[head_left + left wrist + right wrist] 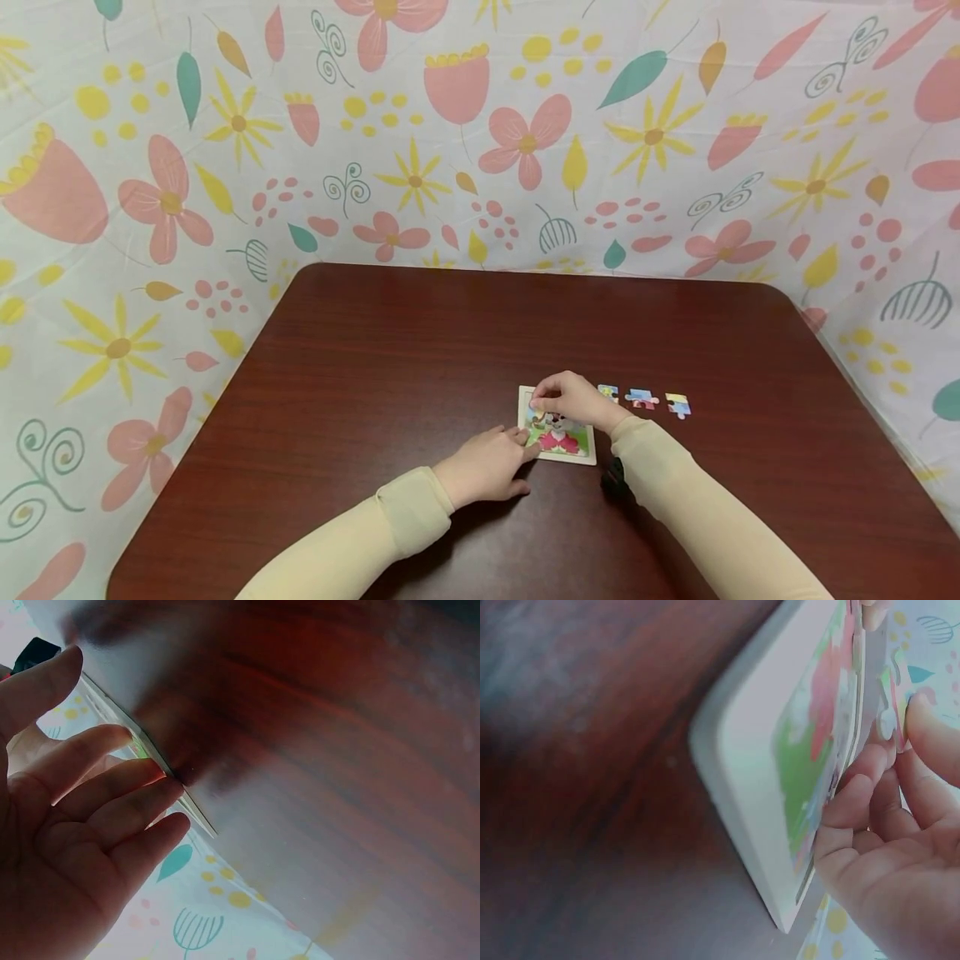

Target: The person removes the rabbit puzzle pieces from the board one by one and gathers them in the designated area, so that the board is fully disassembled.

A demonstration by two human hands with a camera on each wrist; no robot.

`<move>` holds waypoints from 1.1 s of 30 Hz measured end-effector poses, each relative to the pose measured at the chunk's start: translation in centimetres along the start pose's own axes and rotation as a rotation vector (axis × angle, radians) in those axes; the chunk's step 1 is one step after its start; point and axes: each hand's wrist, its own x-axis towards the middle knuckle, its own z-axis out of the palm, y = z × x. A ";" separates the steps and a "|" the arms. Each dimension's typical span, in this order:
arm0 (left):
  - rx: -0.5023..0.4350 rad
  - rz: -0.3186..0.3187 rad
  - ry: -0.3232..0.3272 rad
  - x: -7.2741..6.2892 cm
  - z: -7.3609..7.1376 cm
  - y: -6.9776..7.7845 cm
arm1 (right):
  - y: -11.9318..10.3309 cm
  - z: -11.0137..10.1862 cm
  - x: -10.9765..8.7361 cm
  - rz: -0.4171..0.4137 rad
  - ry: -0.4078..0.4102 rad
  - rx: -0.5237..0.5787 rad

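A small jigsaw puzzle with a pale frame (pixel 576 459) lies on the table; its assembled part shows a cartoon animal in pink against green. My right hand (pixel 573 398) is over the puzzle's upper left part. Between thumb and index finger it pinches a puzzle piece (pixel 897 705), seen edge-on in the right wrist view and held above the picture. My left hand (pixel 487 463) lies at the puzzle's lower left side. Its fingers (pixel 124 780) reach out loosely and their tips touch the frame's edge in the left wrist view. The right hand hides part of the picture.
Three loose puzzle pieces lie to the right of the frame: one partly behind the right hand (pixel 608 392), a middle piece (pixel 642 399) and a far right piece (pixel 678 406). A flower-printed cloth (pixel 465 192) stands around the dark brown table (pixel 405 350). A black object (pixel 615 480) shows beneath the right wrist.
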 end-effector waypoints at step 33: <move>-0.068 -0.028 0.005 0.2 -0.1 0.0 | 4.0 -4.8 -6.8 0.093 0.039 -0.138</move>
